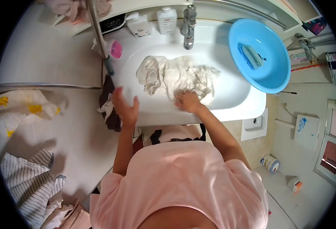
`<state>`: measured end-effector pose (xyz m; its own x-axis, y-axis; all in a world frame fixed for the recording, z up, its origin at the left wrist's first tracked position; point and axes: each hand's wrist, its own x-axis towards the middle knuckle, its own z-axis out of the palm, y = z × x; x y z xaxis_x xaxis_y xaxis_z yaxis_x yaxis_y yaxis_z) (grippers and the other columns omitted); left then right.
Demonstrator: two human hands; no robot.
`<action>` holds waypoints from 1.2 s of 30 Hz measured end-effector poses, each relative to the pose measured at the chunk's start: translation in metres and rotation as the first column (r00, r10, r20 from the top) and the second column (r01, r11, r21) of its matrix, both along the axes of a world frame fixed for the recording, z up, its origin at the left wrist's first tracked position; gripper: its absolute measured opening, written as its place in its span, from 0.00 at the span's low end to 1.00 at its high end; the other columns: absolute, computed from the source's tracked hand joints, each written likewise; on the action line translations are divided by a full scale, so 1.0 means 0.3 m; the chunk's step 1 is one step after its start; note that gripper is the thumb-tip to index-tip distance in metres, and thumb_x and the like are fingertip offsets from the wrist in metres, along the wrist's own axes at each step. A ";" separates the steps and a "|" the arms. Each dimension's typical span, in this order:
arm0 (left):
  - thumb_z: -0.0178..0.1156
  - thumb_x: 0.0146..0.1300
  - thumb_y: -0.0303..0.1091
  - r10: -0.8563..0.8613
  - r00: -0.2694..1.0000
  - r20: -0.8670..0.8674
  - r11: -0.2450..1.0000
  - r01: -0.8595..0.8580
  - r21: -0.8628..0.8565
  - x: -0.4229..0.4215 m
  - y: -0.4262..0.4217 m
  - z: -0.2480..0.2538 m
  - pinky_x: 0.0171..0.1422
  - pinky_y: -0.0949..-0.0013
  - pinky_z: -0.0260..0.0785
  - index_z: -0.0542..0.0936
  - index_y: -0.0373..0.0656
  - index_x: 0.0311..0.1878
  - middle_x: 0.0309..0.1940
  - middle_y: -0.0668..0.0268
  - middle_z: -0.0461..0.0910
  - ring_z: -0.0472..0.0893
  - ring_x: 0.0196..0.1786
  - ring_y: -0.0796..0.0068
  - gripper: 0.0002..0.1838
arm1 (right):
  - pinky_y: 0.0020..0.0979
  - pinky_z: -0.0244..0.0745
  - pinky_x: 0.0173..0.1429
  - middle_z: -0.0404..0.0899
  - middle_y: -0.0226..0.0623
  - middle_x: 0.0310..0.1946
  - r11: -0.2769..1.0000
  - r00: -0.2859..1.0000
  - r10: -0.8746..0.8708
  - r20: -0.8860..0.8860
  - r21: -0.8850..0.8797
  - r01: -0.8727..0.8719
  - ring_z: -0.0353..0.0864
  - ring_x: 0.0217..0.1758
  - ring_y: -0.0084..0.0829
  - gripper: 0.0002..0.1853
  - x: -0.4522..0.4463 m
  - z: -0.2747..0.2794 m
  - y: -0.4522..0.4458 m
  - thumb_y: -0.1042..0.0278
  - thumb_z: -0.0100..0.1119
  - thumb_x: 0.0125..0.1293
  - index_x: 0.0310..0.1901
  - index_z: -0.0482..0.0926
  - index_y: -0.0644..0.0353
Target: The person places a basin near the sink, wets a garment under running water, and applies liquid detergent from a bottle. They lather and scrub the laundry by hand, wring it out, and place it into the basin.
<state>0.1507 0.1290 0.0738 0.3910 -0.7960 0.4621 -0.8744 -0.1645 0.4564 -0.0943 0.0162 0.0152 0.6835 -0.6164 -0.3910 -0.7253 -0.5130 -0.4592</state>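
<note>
A crumpled off-white garment [172, 74], which looks wet, lies spread in the white sink [233, 103]. My right hand [188, 101] rests on its near edge with the fingers curled into the cloth. My left hand [126, 107] is raised at the sink's left front rim, fingers apart and holding nothing. Just left of that hand, a dark brown cloth [109, 103] with a white piece hangs beside the sink. The chrome faucet [189, 26] stands behind the garment, and no running water shows.
A light blue basin [278, 72] with a scrub brush [251, 56] in it sits on the sink's right side. Two white bottles [167, 21] and a pink item [116, 49] stand along the back left. A metal pole [97, 34] rises at the left.
</note>
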 end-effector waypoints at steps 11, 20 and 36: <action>0.68 0.45 0.48 -0.396 0.908 -0.136 0.691 0.393 0.607 -0.388 -0.335 -0.286 0.72 0.55 0.46 0.57 0.50 0.69 0.70 0.53 0.49 0.47 0.73 0.55 0.48 | 0.43 0.61 0.55 0.79 0.34 0.40 0.779 0.853 -0.293 0.432 -0.409 0.476 0.73 0.49 0.41 0.09 -0.449 0.150 0.085 0.66 0.63 0.50 0.34 0.80 0.54; 0.64 0.51 0.49 -0.397 0.912 -0.108 0.660 0.365 0.656 -0.243 -0.306 -0.284 0.62 0.57 0.59 0.74 0.44 0.53 0.50 0.55 0.75 0.71 0.57 0.60 0.28 | 0.42 0.63 0.55 0.78 0.33 0.43 0.559 0.734 -0.506 0.453 -0.475 0.679 0.72 0.53 0.40 0.10 -0.601 0.189 0.281 0.69 0.64 0.51 0.37 0.79 0.55; 0.60 0.55 0.42 -0.664 0.737 -0.128 0.640 0.648 0.412 -0.230 -0.276 -0.179 0.65 0.49 0.52 0.64 0.51 0.66 0.63 0.48 0.61 0.61 0.64 0.48 0.34 | 0.41 0.69 0.44 0.79 0.37 0.34 0.301 0.477 -0.758 0.445 -0.410 0.861 0.76 0.39 0.41 0.05 -0.587 0.134 0.661 0.72 0.62 0.51 0.31 0.78 0.57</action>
